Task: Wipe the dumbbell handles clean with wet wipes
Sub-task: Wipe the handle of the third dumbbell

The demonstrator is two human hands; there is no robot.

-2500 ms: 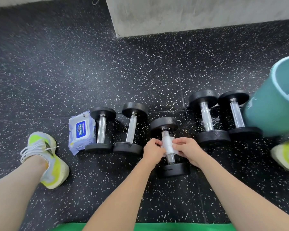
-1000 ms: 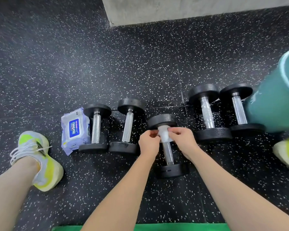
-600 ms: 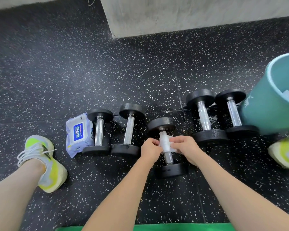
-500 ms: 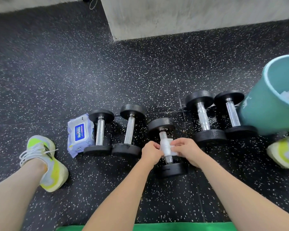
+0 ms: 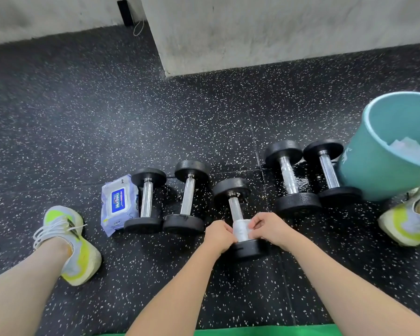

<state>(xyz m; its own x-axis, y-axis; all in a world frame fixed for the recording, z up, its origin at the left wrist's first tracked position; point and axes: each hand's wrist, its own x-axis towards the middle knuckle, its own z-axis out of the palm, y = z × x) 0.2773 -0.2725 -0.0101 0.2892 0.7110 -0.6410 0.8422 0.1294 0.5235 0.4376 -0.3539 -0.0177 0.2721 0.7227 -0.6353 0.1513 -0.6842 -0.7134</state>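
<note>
- Partly hidden, the middle dumbbell [image 5: 238, 215] lies on the speckled black floor [image 5: 155, 122], fifth in a row of five and set slightly nearer the person than the rest; the near end of its chrome handle [image 5: 235, 209] is covered by a white wet wipe [image 5: 241, 230] wrapped around it, just above the near weight.
- Both hands sit at that wrapped stretch; the left hand [image 5: 218, 235] curls its fingers against the wipe's left side, the right hand [image 5: 269, 227] pinches the wipe from the right; fingertips are tucked out of sight behind the knuckles.
- Left of it lie two smaller dumbbells [image 5: 166, 200], side by side; a pack of wet wipes [image 5: 118, 204] touches the outer one, label too small to read surely.
- Right of it lie two larger dumbbells [image 5: 308, 175]; the far one's near weight is close against a teal bucket [image 5: 374, 170], cut off by the frame edge, with pale crumpled material inside.
- A yellow-and-white shoe [image 5: 68, 243] stands at left; another is cropped at right.
</note>
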